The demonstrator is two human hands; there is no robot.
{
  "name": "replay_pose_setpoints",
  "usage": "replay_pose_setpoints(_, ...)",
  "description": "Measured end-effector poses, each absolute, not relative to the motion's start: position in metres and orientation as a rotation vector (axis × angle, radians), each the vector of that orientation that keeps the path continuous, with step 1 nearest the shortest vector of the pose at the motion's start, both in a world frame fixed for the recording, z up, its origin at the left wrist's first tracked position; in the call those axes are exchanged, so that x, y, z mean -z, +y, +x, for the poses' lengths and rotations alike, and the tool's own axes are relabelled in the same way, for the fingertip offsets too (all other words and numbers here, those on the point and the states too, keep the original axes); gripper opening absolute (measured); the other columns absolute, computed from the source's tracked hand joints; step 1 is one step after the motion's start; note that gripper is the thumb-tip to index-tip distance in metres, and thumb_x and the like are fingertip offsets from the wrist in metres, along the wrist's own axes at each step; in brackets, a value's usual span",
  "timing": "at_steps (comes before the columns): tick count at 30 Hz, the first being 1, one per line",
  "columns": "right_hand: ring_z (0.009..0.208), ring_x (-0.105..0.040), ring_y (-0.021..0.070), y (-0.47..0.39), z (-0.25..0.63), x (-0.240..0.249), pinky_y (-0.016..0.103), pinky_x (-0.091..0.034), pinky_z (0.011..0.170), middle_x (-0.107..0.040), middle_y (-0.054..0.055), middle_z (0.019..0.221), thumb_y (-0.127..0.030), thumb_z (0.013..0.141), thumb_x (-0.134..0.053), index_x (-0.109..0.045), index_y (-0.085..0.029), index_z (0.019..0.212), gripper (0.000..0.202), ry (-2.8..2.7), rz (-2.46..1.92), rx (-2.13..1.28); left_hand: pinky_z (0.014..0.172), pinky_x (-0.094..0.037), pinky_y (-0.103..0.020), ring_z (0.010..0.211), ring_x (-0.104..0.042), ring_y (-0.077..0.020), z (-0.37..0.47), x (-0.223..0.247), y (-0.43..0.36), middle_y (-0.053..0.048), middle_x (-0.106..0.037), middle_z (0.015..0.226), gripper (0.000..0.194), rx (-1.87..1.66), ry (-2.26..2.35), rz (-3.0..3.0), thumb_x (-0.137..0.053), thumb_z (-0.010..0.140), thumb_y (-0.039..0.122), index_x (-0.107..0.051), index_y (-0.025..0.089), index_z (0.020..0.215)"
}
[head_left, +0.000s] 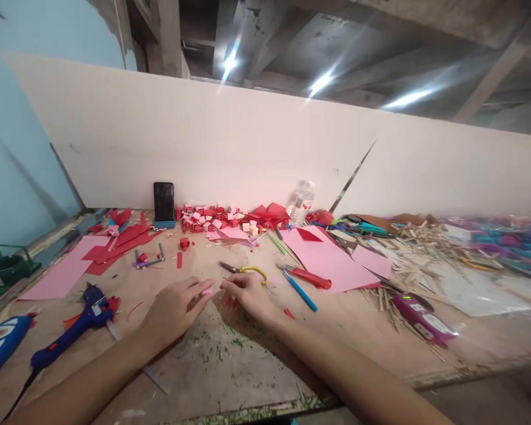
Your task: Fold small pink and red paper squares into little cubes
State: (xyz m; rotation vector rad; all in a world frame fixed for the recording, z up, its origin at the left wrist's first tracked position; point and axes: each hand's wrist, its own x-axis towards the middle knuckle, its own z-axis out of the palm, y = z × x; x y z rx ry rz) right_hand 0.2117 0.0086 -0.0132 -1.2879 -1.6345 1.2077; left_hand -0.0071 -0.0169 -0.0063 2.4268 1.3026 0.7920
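My left hand (176, 307) is closed, its thumb and fingers pinching a small pink paper piece (207, 291) above the table. Just to its right, my right hand (247, 296) has its fingers curled and pressed together; whatever may be between them is too small to make out. The fingertips of both hands point at each other with a narrow gap between. Scissors with yellow handles (254, 270) lie right behind my right hand, blades pointing left. Farther back is a pile of small red and pink paper cubes (212, 219).
A blue glue gun (72, 333) lies at the left. On the right are pink paper sheets (331, 260), a red-handled cutter (312, 277), a blue pen (300, 291), a maroon object (424, 319) and wooden sticks (407, 254). A phone (163, 202) and a bottle (301, 202) stand at the back.
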Motion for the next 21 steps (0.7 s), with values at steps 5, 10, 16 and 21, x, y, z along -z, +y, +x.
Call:
replay_pose_setpoints(5, 0.055, -0.060, 0.0164, 0.013, 0.214, 0.015, 0.028, -0.046, 0.057, -0.068, 0.002, 0.060, -0.041, 0.083, -0.070, -0.073, -0.018, 0.069, 0.027, -1.654, -1.332, -1.058, 0.077, -0.048, -0.030, 0.083, -0.069, -0.0206, -0.007, 0.000, -0.019, -0.002, -0.075, 0.098, 0.026, -0.875, 1.349, 2.345, -0.049, 0.101, 0.038, -0.069, 0.026, 0.112)
replay_pose_setpoints(10, 0.055, -0.061, 0.0152, 0.031, 0.228, 0.003, 0.026, -0.048, 0.055, -0.070, 0.004, 0.064, -0.038, 0.089, -0.062, -0.072, -0.015, 0.071, 0.030, -1.644, -1.443, -0.861, 0.073, -0.044, -0.029, 0.083, -0.067, -0.0219, -0.010, 0.005, -0.010, -0.003, -0.072, 0.088, 0.013, -0.829, 1.435, 2.315, -0.055, 0.096, 0.032, -0.064, 0.023, 0.096)
replay_pose_setpoints(16, 0.091, -0.070, 0.0205, 0.087, 0.279, -0.031, 0.034, -0.059, 0.079, -0.073, 0.011, 0.111, -0.031, 0.098, -0.060, -0.072, -0.017, 0.112, 0.023, -1.616, -1.661, -0.516, 0.081, -0.048, -0.034, 0.095, -0.066, -0.0248, -0.023, 0.022, 0.018, -0.006, -0.073, 0.103, 0.017, -0.768, 1.549, 2.325, -0.050, 0.093, 0.017, -0.065, 0.023, 0.100)
replay_pose_setpoints(21, 0.110, -0.066, 0.0239, 0.116, 0.348, -0.057, 0.045, -0.057, 0.092, -0.063, 0.011, 0.133, -0.035, 0.100, -0.062, -0.063, -0.020, 0.129, 0.032, -1.541, -1.937, -0.160, 0.109, -0.042, -0.045, 0.131, -0.054, -0.0285, -0.025, 0.032, 0.025, -0.010, -0.059, 0.144, 0.033, -0.916, 1.490, 2.462, -0.050, 0.093, 0.015, -0.068, 0.023, 0.119)
